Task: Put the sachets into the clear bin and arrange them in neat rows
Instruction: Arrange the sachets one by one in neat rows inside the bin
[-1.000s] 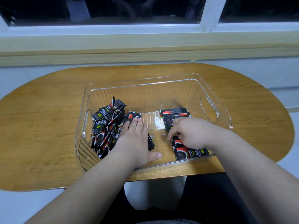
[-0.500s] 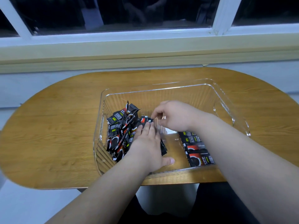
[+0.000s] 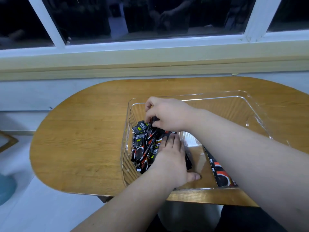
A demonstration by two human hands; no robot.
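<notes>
A clear plastic bin [image 3: 252, 108] stands on the wooden table. At its left end lies a loose heap of black, red and white sachets [image 3: 142, 148]. My left hand [image 3: 172, 158] rests flat on the heap's right side, fingers together and thumb out on the bin floor. My right hand [image 3: 165, 114] reaches across to the heap's far end and pinches the top of a sachet [image 3: 151, 124] between fingers and thumb. A row of flat sachets [image 3: 220, 173] lies at the bin's near right, mostly hidden under my right forearm.
The oval wooden table [image 3: 80, 144] sits against a wall under a window sill [image 3: 150, 64]. The bin's right half [image 3: 234, 124] holds nothing that I can see. A blue round object [image 3: 5, 188] lies on the floor at the left.
My right hand left the flat row on the right, crossed the bin to the left and closed its fingers on a sachet in the heap. My left hand stayed on the heap. The view shifted left.
</notes>
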